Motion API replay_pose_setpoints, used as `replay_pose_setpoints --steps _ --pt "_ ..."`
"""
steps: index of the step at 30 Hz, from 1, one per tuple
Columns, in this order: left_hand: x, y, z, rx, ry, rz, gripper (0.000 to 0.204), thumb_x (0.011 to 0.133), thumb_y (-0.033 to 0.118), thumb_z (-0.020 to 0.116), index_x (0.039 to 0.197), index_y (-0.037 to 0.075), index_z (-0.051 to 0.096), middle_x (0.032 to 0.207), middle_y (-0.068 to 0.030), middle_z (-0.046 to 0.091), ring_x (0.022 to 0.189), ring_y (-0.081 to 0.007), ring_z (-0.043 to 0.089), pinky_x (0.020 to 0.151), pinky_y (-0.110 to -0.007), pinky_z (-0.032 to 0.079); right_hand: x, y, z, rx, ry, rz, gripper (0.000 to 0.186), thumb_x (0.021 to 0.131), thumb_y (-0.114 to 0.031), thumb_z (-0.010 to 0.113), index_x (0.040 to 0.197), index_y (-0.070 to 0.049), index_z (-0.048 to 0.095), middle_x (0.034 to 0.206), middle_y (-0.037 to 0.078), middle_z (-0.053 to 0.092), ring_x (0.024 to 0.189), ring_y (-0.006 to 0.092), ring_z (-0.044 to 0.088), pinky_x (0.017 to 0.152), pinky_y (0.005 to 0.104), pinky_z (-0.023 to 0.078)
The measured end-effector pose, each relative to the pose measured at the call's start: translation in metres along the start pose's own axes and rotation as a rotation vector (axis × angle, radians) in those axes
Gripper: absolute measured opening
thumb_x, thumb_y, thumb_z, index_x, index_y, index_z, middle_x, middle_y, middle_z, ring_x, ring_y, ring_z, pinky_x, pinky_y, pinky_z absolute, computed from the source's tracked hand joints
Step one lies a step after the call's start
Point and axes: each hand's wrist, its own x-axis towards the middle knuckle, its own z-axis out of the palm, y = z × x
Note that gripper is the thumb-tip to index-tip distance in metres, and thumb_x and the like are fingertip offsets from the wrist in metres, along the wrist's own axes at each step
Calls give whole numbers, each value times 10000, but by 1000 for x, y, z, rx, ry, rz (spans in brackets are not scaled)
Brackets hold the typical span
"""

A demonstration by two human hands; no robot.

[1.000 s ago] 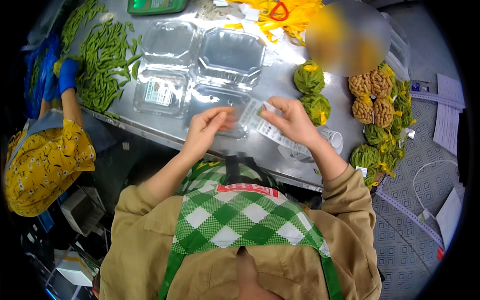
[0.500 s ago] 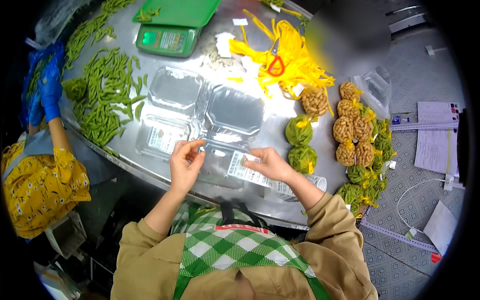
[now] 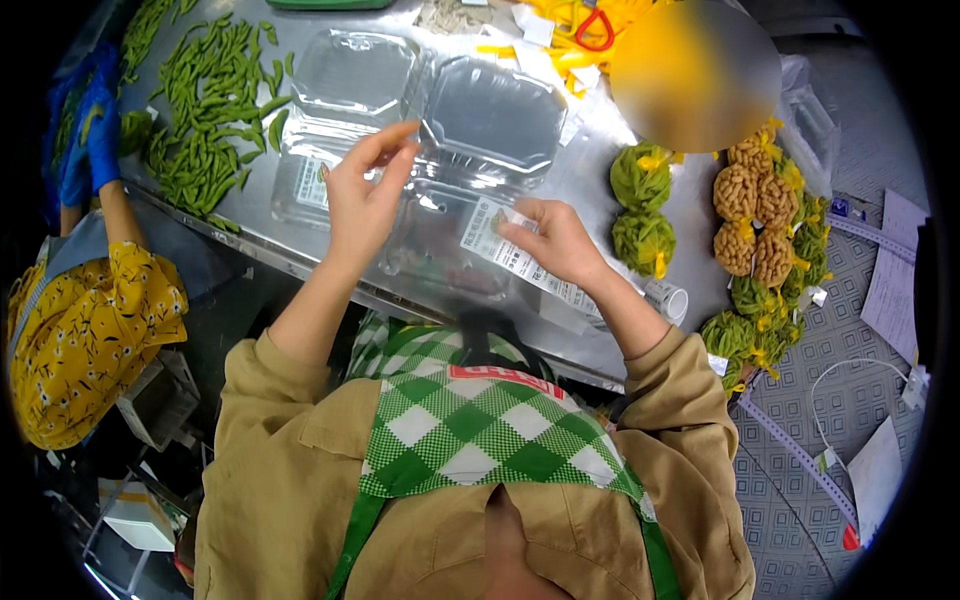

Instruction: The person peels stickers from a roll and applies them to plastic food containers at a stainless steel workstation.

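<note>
My left hand [image 3: 365,200] is raised over the clear plastic clamshell containers [image 3: 490,120], its bent fingers apart near the middle, with nothing visible between them. My right hand [image 3: 550,240] pinches a strip of printed white labels [image 3: 489,232] over the near container [image 3: 420,255]. The strip trails toward a white roll [image 3: 666,300] at the table's near edge. The back-left container [image 3: 350,70] lies open beside another, and a label [image 3: 312,183] shows on the near-left one, partly behind my left hand.
Loose green pods [image 3: 210,110] cover the table's left, where a co-worker's blue-gloved hands [image 3: 100,140] are at a blue bag. Green tied bundles [image 3: 640,175] and brown peanut bundles [image 3: 735,195] sit at right. Yellow straps [image 3: 570,70] and red scissors [image 3: 595,30] lie behind, beside a blurred patch.
My left hand has moved forward and left over the containers, its fingers lifting. My right hand still holds the label strip over the near container. The whole view has shifted.
</note>
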Motion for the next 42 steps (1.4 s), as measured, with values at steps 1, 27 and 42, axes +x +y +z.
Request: replay_pose_setpoints --steps 1,27,42 --pt "-14 -14 0 19 14 11 246 861 54 581 1098 6 629 949 -70 660 831 -124 593 785 -255 454 -2 -2 1 -8 7 -10 269 799 -235 680 891 16 656 742 222 609 668 321 607 615 380 458" --pt "-101 -40 10 497 -265 364 523 767 1 589 1280 6 487 1307 -137 515 1256 -297 451 1085 -523 185 29 -10 34 -378 -92 25 324 768 -307 658 779 17 665 728 221 630 726 375 629 690 432 497" --pt "-102 -42 30 963 -610 369 952 664 537 686 1412 78 317 1490 -155 239 1376 -310 228 1035 -647 132 -57 27 -21 -212 -48 57 305 763 -263 648 922 -2 647 813 239 623 749 342 623 684 414 475"
